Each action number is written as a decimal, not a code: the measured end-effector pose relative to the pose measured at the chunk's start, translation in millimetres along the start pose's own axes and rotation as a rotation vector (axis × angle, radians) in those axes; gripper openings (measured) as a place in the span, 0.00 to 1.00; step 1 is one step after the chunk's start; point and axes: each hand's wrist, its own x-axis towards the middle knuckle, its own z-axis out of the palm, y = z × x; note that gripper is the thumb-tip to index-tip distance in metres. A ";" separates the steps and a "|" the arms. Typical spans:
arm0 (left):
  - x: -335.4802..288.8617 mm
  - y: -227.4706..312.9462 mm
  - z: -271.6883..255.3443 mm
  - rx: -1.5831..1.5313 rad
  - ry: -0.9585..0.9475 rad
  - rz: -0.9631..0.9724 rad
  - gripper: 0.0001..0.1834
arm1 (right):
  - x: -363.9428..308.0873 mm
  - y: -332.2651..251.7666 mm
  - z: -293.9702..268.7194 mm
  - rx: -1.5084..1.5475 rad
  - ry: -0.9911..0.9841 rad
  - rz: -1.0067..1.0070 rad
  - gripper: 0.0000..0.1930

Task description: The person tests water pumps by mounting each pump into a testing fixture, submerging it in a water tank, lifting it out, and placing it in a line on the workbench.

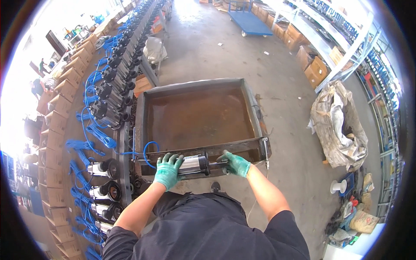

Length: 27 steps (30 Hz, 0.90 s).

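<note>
A silver submersible pump (192, 165) with a black end collar lies level across the near edge of a metal tank (251, 102). My left hand (168, 170), in a green glove, is closed over the left end of its body. In a matching glove, my right hand (236, 164) grips the dark narrow part sticking out of the right end; the fingertips partly hide that part. A blue cable (146, 152) loops up near my left hand and runs leftward. Brown, murky liquid (199, 115) fills the tank beyond the pump.
On the left, a long rack (125, 162) carries rows of similar pumps (106, 115) with coiled blue cables. Cardboard boxes (54, 173) line its far side. A blue cart (250, 22) stands ahead. To the right are a dirty sack (336, 125), a white spool (339, 186) and shelving.
</note>
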 end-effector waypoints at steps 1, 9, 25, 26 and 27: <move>0.5 1.2 -0.5 0.009 -0.014 -0.002 0.52 | 11.7 5.3 -16.5 -0.020 -0.029 0.043 0.23; -5.2 0.5 5.7 0.008 -0.046 -0.009 0.52 | 8.1 -19.5 20.0 -1.398 0.051 -0.139 0.32; 4.3 -1.7 12.8 -0.032 0.052 0.027 0.53 | 17.1 14.9 -11.5 -0.452 0.377 -0.318 0.15; 3.2 -1.4 14.9 -0.038 0.046 0.031 0.53 | 11.6 16.0 -17.4 -0.573 0.436 -0.367 0.16; 2.3 -2.7 16.5 -0.019 0.050 0.029 0.54 | 5.8 17.9 -23.5 -0.577 0.505 -0.403 0.15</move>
